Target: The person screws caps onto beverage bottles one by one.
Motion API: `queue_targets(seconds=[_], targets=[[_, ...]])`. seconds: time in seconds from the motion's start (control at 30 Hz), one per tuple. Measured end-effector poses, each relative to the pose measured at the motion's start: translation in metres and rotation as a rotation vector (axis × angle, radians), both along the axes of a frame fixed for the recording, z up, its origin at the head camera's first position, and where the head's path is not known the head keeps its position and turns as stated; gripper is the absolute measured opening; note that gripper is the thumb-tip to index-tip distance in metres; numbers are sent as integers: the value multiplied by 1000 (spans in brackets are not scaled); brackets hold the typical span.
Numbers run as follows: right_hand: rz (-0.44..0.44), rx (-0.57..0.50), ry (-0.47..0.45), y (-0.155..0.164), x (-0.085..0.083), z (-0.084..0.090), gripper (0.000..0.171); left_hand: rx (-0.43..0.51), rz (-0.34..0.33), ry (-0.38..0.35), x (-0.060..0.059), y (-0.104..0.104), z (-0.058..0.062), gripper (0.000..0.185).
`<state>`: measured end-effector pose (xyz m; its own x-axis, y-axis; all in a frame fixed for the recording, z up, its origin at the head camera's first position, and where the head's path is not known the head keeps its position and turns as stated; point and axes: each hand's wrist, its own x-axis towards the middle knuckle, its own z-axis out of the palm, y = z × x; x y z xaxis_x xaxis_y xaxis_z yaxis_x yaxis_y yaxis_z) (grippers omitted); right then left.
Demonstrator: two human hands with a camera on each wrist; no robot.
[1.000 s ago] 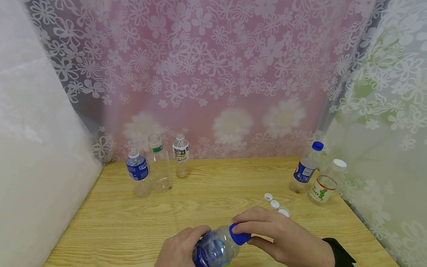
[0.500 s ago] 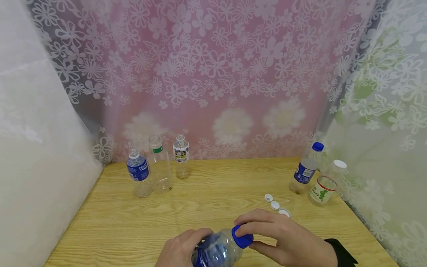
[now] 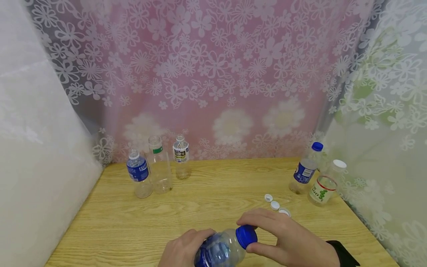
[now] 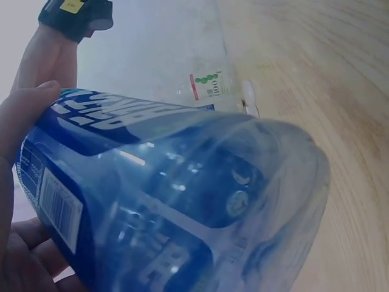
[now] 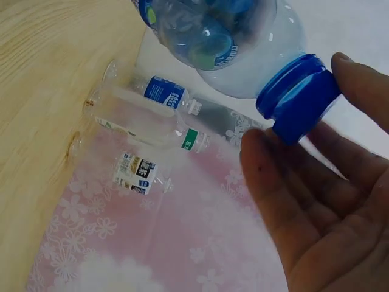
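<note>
Left hand (image 3: 181, 250) gripping bottle (image 3: 221, 250) firmly; right hand (image 3: 287, 237) pinching blue cap (image 3: 247, 236): best twisted squarely, bottle steady.

My left hand (image 3: 181, 250) grips the bottle (image 3: 221, 250) left of my right hand (image 3: 287, 241), whose fingers pinch its cap (image 3: 247, 236). Three loose caps (image 3: 275, 204) lie on the table (image 3: 207, 207) just beyond my right hand. Three bottles (image 3: 156, 167) stand far beyond-left; two bottles (image 3: 315, 176) beyond-right.
</note>
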<state>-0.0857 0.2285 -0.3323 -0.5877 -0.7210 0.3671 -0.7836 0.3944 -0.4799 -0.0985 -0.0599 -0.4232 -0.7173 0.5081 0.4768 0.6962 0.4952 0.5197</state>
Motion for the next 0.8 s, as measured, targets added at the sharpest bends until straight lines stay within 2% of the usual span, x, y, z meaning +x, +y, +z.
queue_targets(seconds=[0.1, 0.17, 0.27, 0.4, 0.5, 0.63, 0.8], targets=[[-58, 14, -27, 0, 1, 1, 43, 9, 16, 34, -1, 1, -1, 70], [-56, 20, -28, 0, 2, 2, 42, 16, 21, 49, -1, 1, -2, 70], [-15, 20, 5, 0, 2, 2, 43, 19, 14, 31, -1, 1, -1, 70], [48, 4, 96, -1, 0, 1, 47, 7, 6, -1, -1, 0, 0, 70], [102, -28, 138, -2, -2, -1, 49, 8, 5, 1, -2, -1, 0, 70], [161, -64, 155, -2, -4, -2, 49, 32, 6, 17, -3, 0, -2, 69], [214, -79, 124, -1, -4, -2, 48, 54, -29, -13, -3, 0, -3, 64]])
